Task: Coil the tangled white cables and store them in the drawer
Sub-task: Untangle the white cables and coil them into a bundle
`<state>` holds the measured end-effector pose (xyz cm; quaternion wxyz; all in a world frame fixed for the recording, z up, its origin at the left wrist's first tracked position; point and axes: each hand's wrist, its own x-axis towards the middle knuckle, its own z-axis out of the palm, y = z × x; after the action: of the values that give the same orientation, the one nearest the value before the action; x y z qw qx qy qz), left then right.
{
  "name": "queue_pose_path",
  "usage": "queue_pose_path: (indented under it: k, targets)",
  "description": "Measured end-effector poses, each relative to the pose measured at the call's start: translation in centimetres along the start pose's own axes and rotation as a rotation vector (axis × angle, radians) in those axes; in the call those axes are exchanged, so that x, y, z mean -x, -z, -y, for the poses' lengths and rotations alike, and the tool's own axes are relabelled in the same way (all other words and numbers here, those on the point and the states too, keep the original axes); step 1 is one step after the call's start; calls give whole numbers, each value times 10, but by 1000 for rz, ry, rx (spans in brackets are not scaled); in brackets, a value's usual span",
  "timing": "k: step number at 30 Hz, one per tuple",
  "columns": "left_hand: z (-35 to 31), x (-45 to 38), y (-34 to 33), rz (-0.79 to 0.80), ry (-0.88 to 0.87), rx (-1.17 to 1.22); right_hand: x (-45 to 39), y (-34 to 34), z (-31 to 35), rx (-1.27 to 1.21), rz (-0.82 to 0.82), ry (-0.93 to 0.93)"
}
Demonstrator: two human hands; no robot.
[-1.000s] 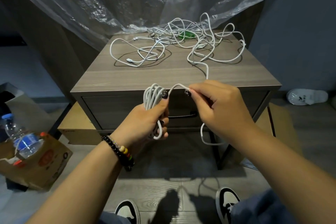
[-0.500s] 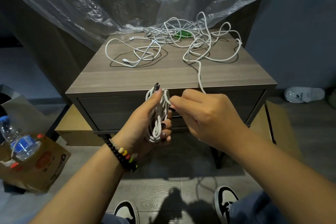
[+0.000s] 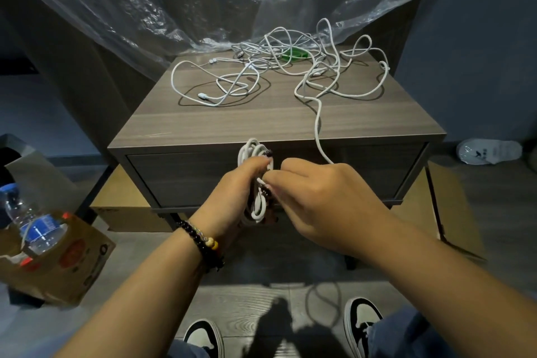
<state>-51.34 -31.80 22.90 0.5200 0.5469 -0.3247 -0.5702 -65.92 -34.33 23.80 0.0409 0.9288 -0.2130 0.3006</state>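
So the person's left hand (image 3: 236, 183) has its grip wrapped around a bundle of coiled white cable (image 3: 255, 180), held upright right in front of the closed grey wood-grain drawer (image 3: 186, 177) of the nightstand; the right hand (image 3: 316, 198) sits just beside it, fingertips pinching the same white cable at the bundle's middle; from behind that hand the loose strand (image 3: 318, 122) runs up over the nightstand's front edge onto the grey wood tabletop (image 3: 232, 122). Toward the back of that tabletop is the rest of the tangled white cables (image 3: 290, 64), a messy pile with a small green thing (image 3: 295, 53) half buried in it; clear plastic sheeting (image 3: 203, 0) hangs behind the nightstand. Left of the nightstand, on the floor, there's a brown cardboard box (image 3: 72, 264) with a clear plastic water bottle (image 3: 32, 224) lying in it.
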Motion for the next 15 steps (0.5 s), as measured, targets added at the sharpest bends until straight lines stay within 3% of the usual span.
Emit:
queue_pose_path:
  k: [7, 15]
  targets:
    - [-13, -12, 22, -228, -97, 114, 3, 7, -18, -350, 20, -213]
    - [-7, -5, 13, -152, -105, 157, 5, 2, -10, -314, 25, -215]
